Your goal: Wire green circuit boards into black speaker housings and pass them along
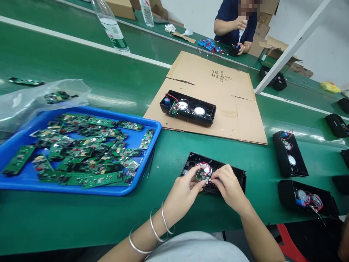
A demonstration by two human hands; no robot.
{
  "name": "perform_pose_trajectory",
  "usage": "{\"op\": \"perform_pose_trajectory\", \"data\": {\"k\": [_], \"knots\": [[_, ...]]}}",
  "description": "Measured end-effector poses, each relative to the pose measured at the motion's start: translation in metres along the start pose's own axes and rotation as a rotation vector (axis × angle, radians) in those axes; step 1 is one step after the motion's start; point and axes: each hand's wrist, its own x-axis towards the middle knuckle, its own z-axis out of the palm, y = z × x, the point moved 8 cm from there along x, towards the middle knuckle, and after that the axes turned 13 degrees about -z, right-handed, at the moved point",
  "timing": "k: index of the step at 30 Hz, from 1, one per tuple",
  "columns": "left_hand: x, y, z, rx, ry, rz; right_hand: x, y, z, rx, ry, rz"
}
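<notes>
My left hand (pixel 188 183) is closed on a small green circuit board (pixel 201 174), held above an open black speaker housing (pixel 240 176). Thumb and fingers of my right hand (pixel 227 183) pinch at the board's edge, where a small white plug and thin wires seem to meet; the fingertips partly hide it. Red wires (pixel 204 164) loop behind the board inside the housing, near a round white-backed speaker. Left of my hands, a blue tray (pixel 141 174) holds many loose circuit boards (pixel 81 153).
Another speaker housing (pixel 188 109), with board and blue battery, lies on flat cardboard (pixel 240 120). More housings (pixel 290 154) stand at right. A clear plastic bag (pixel 49 105) overlaps the tray. Bottles (pixel 113 32) stand behind. Across the bench, a person (pixel 234 25) works with a white bottle.
</notes>
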Motion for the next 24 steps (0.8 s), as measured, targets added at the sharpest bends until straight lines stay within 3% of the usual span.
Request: {"op": "perform_pose_trajectory", "data": {"k": [3,8,24], "knots": [[0.000,0.003,0.001,-0.007,-0.017,0.002,-0.002,-0.004,0.000,-0.050,0.048,-0.050],[-0.002,0.009,0.002,0.021,-0.014,0.057,-0.007,0.000,0.000,-0.082,0.066,0.000],[0.000,0.004,0.003,0.023,-0.013,0.065,-0.010,-0.020,0.000,-0.258,0.146,-0.173]]}}
